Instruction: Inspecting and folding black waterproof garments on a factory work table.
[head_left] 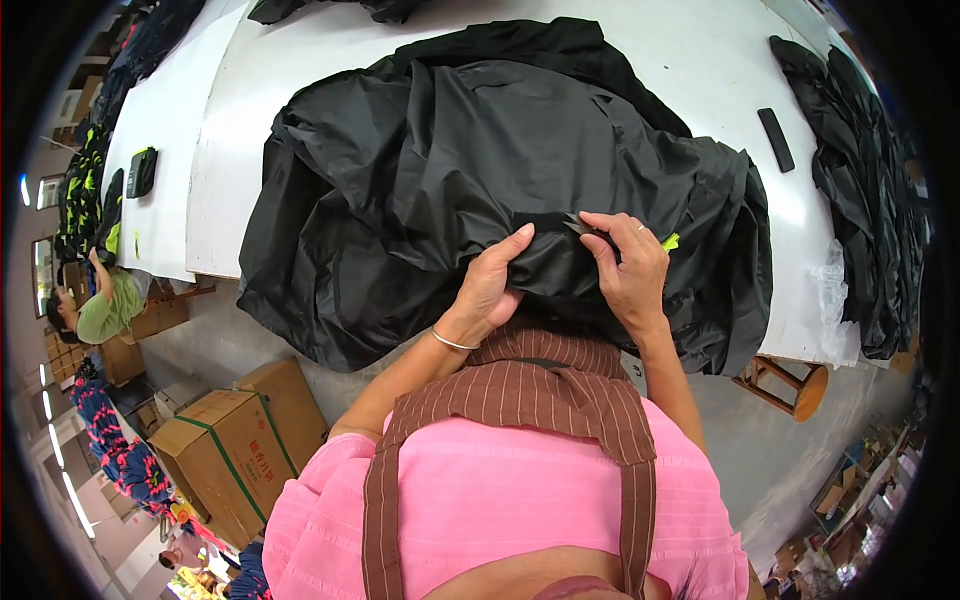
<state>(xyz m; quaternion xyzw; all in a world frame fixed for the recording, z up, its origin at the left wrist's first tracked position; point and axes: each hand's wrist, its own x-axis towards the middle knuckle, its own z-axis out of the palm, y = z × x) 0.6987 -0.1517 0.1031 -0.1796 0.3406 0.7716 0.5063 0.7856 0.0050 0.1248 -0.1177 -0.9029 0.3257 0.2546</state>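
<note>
A large black garment (520, 110) of smooth, shiny fabric is spread over the table edge in front of me, its lower part hanging toward my apron. My left hand (492, 280) pinches a fold of it, thumb on top and fingers underneath. Just to the right, my right hand (628, 262) is closed around small thread snips (574, 222). Their pointed dark blades reach out between thumb and forefinger, close to a matte black strip on the fabric. A bright yellow-green bit (671, 242) shows behind that hand; whether it belongs to the snips I cannot tell.
The white table (715, 85) carries more black garments (845, 190) at the right, beside a flat black bar (775, 140) and clear plastic (830, 290). A wooden stool (805, 392) stands below. A cardboard box (235, 450) sits at lower left; a person in green (115, 310) works further left.
</note>
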